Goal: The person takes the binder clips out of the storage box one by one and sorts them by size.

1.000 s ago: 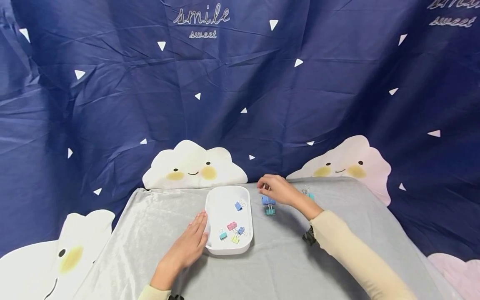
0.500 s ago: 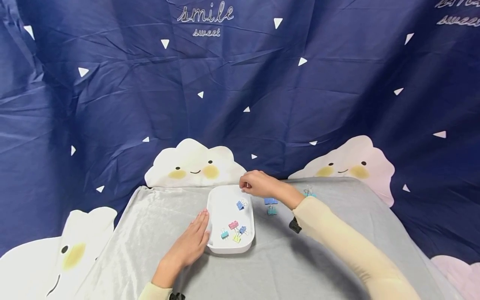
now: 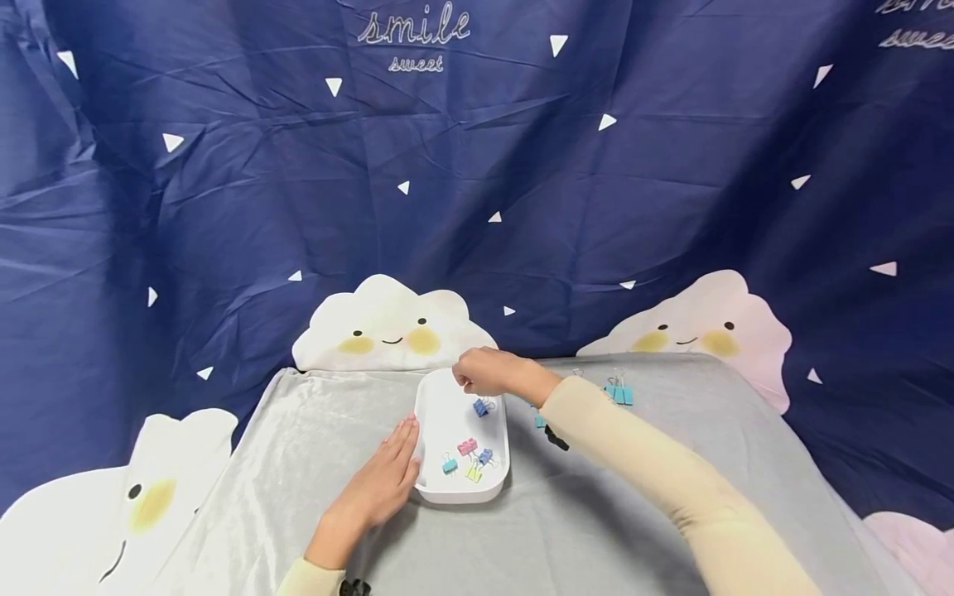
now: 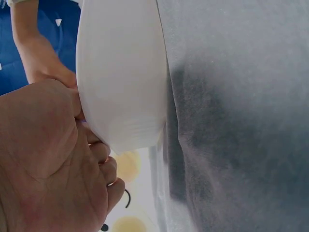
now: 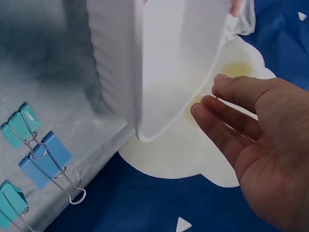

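Note:
A white tray stands on the grey cloth, holding a dark blue clip, a pink clip, a second blue clip, a yellow clip and a teal clip. My left hand rests with extended fingers against the tray's left wall. Over the tray's far end is my right hand; in the right wrist view this hand has gently bent fingers, a gap to the thumb and nothing visible between them.
Right of the tray, a blue clip lies between teal clips on the cloth, partly hidden by my sleeve in the head view. A larger teal clip lies farther right. Dark blue fabric with clouds hangs behind.
My right hand has moved left, from above the clips on the cloth to over the tray's far end. My left hand has stayed against the tray, and the head view has shifted slightly.

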Available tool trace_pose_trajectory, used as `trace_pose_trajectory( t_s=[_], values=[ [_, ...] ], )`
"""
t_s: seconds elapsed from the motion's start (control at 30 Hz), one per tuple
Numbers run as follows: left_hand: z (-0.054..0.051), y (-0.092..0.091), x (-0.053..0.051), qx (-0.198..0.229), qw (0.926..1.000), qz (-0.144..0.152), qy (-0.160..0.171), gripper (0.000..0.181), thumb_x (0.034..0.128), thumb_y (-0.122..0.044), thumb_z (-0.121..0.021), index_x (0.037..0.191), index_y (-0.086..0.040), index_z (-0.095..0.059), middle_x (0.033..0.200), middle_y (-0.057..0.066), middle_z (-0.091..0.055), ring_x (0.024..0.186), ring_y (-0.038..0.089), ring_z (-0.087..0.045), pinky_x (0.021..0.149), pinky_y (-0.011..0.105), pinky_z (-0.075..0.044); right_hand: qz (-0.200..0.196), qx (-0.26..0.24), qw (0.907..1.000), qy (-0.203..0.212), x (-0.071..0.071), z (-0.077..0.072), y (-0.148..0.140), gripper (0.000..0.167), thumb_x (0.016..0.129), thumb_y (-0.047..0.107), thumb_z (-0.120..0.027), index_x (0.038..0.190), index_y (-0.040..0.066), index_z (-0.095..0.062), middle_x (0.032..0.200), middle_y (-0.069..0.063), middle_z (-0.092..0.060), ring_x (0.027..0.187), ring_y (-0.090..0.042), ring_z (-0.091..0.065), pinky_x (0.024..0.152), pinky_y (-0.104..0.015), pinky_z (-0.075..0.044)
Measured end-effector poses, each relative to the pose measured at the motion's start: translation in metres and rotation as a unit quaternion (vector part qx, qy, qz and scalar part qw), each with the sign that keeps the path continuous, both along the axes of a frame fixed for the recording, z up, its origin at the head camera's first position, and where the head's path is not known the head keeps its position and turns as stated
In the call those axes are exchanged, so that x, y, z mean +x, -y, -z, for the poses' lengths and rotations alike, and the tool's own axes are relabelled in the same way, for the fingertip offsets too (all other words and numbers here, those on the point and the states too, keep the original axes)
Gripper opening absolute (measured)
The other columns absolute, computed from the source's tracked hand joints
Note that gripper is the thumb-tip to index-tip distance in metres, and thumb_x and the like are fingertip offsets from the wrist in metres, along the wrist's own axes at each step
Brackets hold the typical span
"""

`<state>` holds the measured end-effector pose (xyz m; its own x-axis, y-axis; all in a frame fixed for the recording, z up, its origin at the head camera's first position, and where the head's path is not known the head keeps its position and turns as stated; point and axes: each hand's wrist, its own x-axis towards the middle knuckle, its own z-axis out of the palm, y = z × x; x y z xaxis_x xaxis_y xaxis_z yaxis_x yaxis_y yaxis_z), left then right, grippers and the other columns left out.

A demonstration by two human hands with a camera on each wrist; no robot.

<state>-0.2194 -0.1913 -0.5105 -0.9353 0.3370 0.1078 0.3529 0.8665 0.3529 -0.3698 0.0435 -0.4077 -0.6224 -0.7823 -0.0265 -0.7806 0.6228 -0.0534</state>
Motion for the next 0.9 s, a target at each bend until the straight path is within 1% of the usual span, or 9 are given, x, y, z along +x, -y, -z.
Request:
trace_pose_trajectory(
  t_s=[0.17,0.27,0.37,0.43,0.5,0.6,0.67,0.77,0.9],
  values=[
    [0.003,0.0,0.0,0.005,0.9998,0.01,-0.015,0.059,0.1142,-0.023,-0.043,0.165,0.005,-0.03,0.175,0.021,-0.028,0.162,0.042,-0.029,0.131,0.06,-0.03,0.017,0.051,0.9985,0.011,-0.006,0.012,0.009,0.006,0.098,0.012,-0.077,0.096,0.016,-0.074,0.104,0.001,-0.075,0.095,-0.015,-0.069,0.086,-0.03,-0.059],
    [0.001,-0.001,0.0,0.012,0.9997,0.013,-0.018,0.059,0.114,-0.022,-0.043,0.164,0.006,-0.031,0.174,0.022,-0.03,0.161,0.043,-0.03,0.13,0.062,-0.031,0.032,0.072,0.9969,0.01,-0.01,0.02,0.01,0.004,0.098,0.013,-0.077,0.099,0.016,-0.074,0.107,0.0,-0.075,0.098,-0.016,-0.07,0.088,-0.031,-0.06],
    [0.002,-0.001,0.0,0.005,0.9999,0.007,-0.015,0.059,0.1145,-0.022,-0.043,0.165,0.005,-0.029,0.175,0.021,-0.028,0.163,0.041,-0.028,0.131,0.06,-0.03,0.027,0.085,0.996,0.002,-0.012,0.026,0.01,0.005,0.097,0.012,-0.078,0.101,0.013,-0.075,0.107,-0.002,-0.075,0.099,-0.019,-0.07,0.089,-0.033,-0.06],
    [0.002,0.0,-0.001,0.003,0.9999,0.006,-0.015,0.06,0.1148,-0.023,-0.043,0.165,0.005,-0.028,0.175,0.02,-0.027,0.163,0.039,-0.027,0.132,0.058,-0.029,0.015,0.093,0.9955,-0.006,-0.012,0.03,0.009,0.007,0.096,0.011,-0.078,0.103,0.011,-0.076,0.106,-0.004,-0.076,0.099,-0.021,-0.071,0.09,-0.033,-0.06],
    [0.004,0.001,-0.001,0.004,0.9997,0.009,-0.021,0.059,0.1144,-0.022,-0.043,0.165,0.006,-0.029,0.175,0.021,-0.028,0.163,0.04,-0.028,0.131,0.059,-0.03,0.01,0.105,0.9943,-0.012,-0.011,0.034,0.008,0.01,0.096,0.012,-0.078,0.106,0.009,-0.077,0.107,-0.004,-0.077,0.1,-0.021,-0.071,0.091,-0.033,-0.06],
    [0.004,0.001,-0.001,0.011,0.9994,0.016,-0.027,0.059,0.1138,-0.021,-0.043,0.164,0.007,-0.03,0.174,0.022,-0.03,0.161,0.043,-0.03,0.13,0.062,-0.031,0.016,0.123,0.9921,-0.02,-0.009,0.04,0.007,0.013,0.097,0.016,-0.078,0.109,0.01,-0.078,0.105,-0.003,-0.078,0.096,-0.02,-0.07,0.089,-0.033,-0.06],
    [0.001,0.001,0.0,0.014,0.9995,0.016,-0.024,0.059,0.1136,-0.02,-0.044,0.164,0.008,-0.031,0.174,0.023,-0.03,0.161,0.044,-0.03,0.129,0.063,-0.031,0.023,0.131,0.9908,-0.023,-0.008,0.045,0.006,0.014,0.096,0.017,-0.079,0.109,0.011,-0.078,0.102,-0.002,-0.078,0.092,-0.019,-0.069,0.088,-0.034,-0.059],
    [-0.002,0.0,0.002,0.012,0.9997,0.012,-0.017,0.059,0.1139,-0.021,-0.043,0.164,0.007,-0.031,0.174,0.023,-0.029,0.161,0.043,-0.029,0.13,0.062,-0.031,0.024,0.139,0.9894,-0.031,-0.006,0.053,0.004,0.012,0.094,0.016,-0.08,0.104,0.012,-0.078,0.099,-0.003,-0.077,0.089,-0.02,-0.067,0.087,-0.035,-0.06],
    [-0.002,-0.001,0.002,0.009,0.9998,0.011,-0.013,0.059,0.1142,-0.022,-0.042,0.164,0.007,-0.03,0.174,0.022,-0.029,0.162,0.043,-0.029,0.131,0.061,-0.03,0.031,0.125,0.9909,-0.037,-0.004,0.062,0.0,0.015,0.091,0.01,-0.083,0.103,0.011,-0.074,0.099,-0.005,-0.07,0.089,-0.021,-0.064,0.086,-0.034,-0.059]
  ],
)
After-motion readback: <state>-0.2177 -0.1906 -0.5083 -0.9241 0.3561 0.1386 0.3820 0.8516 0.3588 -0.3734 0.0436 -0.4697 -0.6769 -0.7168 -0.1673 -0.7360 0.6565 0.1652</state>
